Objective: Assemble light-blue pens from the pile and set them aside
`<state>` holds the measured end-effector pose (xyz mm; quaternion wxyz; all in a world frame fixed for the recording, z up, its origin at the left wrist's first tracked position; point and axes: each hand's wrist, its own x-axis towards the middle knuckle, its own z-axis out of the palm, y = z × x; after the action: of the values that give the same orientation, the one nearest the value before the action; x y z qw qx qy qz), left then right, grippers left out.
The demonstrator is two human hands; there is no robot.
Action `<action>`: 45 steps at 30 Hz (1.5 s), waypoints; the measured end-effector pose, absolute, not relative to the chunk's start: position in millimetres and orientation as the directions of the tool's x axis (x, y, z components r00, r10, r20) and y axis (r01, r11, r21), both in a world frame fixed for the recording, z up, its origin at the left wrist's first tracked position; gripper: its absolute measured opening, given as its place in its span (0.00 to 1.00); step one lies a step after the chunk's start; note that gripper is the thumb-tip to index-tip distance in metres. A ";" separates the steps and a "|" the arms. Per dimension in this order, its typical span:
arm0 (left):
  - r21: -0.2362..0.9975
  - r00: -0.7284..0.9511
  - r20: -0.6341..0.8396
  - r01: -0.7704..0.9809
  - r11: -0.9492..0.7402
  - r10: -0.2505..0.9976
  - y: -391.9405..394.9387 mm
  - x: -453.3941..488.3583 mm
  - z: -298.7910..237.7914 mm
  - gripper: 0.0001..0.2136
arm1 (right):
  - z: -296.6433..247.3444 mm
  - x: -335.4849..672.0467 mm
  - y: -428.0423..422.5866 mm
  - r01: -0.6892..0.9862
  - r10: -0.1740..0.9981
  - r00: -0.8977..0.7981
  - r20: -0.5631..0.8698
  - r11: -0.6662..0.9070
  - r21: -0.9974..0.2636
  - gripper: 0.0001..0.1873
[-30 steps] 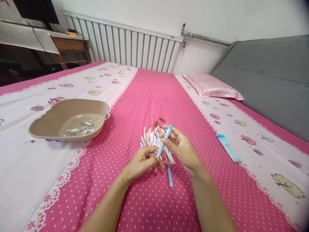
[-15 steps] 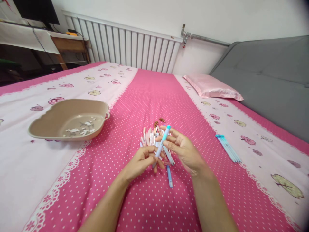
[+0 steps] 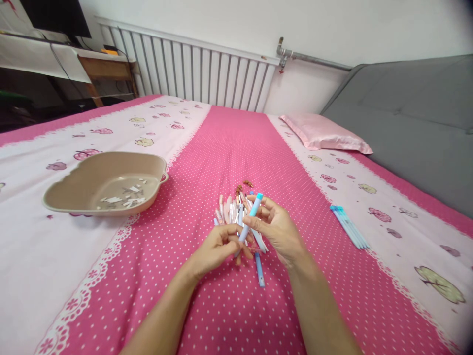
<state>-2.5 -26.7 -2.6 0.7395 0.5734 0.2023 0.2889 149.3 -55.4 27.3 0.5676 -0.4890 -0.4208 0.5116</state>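
Observation:
Both my hands hold one light blue pen (image 3: 252,213) above a pile of pens (image 3: 231,213) on the pink dotted bedspread (image 3: 229,143). My left hand (image 3: 216,249) pinches the pen's lower end with closed fingers. My right hand (image 3: 277,229) grips its upper part, fingers curled round it just below the turquoise cap. Another blue pen (image 3: 259,269) lies on the bedspread below my hands. Small brown bits (image 3: 243,187) lie just beyond the pile.
A beige tray (image 3: 92,170) holding small white scraps sits to the left. A row of several blue pens (image 3: 349,226) lies to the right. A pink pillow (image 3: 325,133), a grey headboard (image 3: 414,118) and a white radiator (image 3: 192,66) border the bed.
My right hand has shifted slightly left and closed more tightly round the pen. The left hand has stayed where it was.

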 end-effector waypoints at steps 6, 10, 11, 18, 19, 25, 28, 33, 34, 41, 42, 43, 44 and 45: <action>0.965 0.753 0.024 -0.190 0.183 0.657 -26.2 -2.6 -1.8 0.07 | 32.0 149.1 -57.7 -0.189 0.997 0.076 0.009 0.024 -0.982 0.27; 0.965 0.760 0.030 -0.190 0.178 0.650 -25.2 -3.3 -1.2 0.08 | 39.1 154.4 -61.7 -0.279 0.999 -0.037 -0.022 -0.031 -0.960 0.28; 0.965 0.760 0.030 -0.190 0.179 0.649 -24.8 -3.6 -1.5 0.08 | 39.8 155.5 -62.2 -0.291 0.998 -0.054 -0.022 -0.037 -0.956 0.28; 0.970 0.756 0.015 -0.171 0.174 0.655 -24.1 -5.4 -4.7 0.09 | 37.0 156.7 -60.6 -0.236 0.998 -0.045 -0.043 -0.053 -0.970 0.26; 0.970 0.756 0.014 -0.170 0.175 0.654 -24.2 -5.4 -4.5 0.09 | 36.6 156.4 -60.3 -0.231 0.998 -0.039 -0.046 -0.053 -0.971 0.25; 0.967 0.760 0.023 -0.182 0.179 0.649 -25.3 -4.0 -2.1 0.09 | 36.2 153.9 -58.3 -0.246 0.997 0.033 -0.069 -0.059 -0.967 0.28; 0.970 0.760 0.027 -0.178 0.168 0.649 -25.5 -3.6 -1.9 0.10 | 36.5 152.8 -57.3 -0.250 0.995 0.070 -0.068 -0.048 -0.967 0.28; 0.971 0.761 0.035 -0.178 0.157 0.648 -25.2 -3.8 -2.8 0.11 | 36.3 151.8 -57.0 -0.236 0.995 0.087 -0.051 -0.029 -0.971 0.26; 0.971 0.762 0.040 -0.182 0.155 0.646 -25.1 -3.9 -2.9 0.11 | 36.6 151.6 -57.3 -0.236 0.995 0.085 -0.052 -0.030 -0.971 0.26; 0.966 0.771 0.062 -0.207 0.157 0.634 -24.7 -4.3 -2.2 0.10 | 38.9 151.1 -59.9 -0.224 0.998 -0.033 -0.052 -0.058 -0.973 0.26; 0.966 0.771 0.062 -0.207 0.158 0.634 -24.8 -4.3 -2.1 0.11 | 38.7 151.3 -60.0 -0.220 0.998 -0.040 -0.053 -0.060 -0.974 0.26; 0.966 0.770 0.059 -0.205 0.159 0.636 -24.9 -4.3 -2.0 0.11 | 38.4 151.5 -60.1 -0.215 0.998 -0.041 -0.054 -0.062 -0.975 0.26; 0.966 0.770 0.056 -0.202 0.160 0.636 -25.2 -4.3 -2.0 0.12 | 38.1 151.7 -60.0 -0.210 0.998 -0.038 -0.055 -0.062 -0.976 0.26; 0.967 0.768 0.053 -0.199 0.160 0.638 -25.4 -4.2 -2.3 0.12 | 37.8 152.0 -59.9 -0.203 0.998 -0.034 -0.056 -0.062 -0.977 0.26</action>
<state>-4.2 -25.4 -2.3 0.7379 0.5828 0.1882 0.2835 152.0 -59.9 37.8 0.5266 -0.4537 -0.4378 0.5703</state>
